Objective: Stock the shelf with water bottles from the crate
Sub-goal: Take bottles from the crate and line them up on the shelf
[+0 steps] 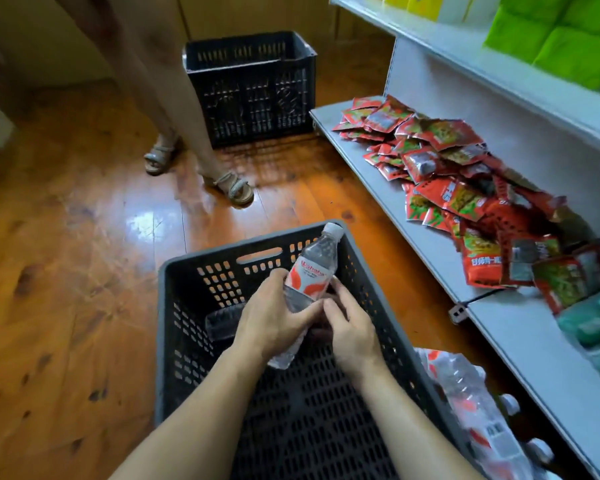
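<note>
A clear water bottle (313, 268) with a red-and-white label and a white cap is held tilted over the dark plastic crate (181, 306) in front of me. My left hand (274, 320) wraps its lower half. My right hand (350, 327) touches the bottle's right side near the bottom. Another bottle (222, 323) lies on the crate floor, partly hidden behind my left hand. The grey shelf (534, 341) runs along the right. Several water bottles (471, 403) lie in the space under its lowest board.
Red snack packets (447, 174) are heaped on the low shelf, with green packs (596, 327) further right and green and yellow boxes (555, 36) on the board above. A second black crate (253, 88) stands farther back. A person's legs in sandals (194, 161) stand on the wooden floor.
</note>
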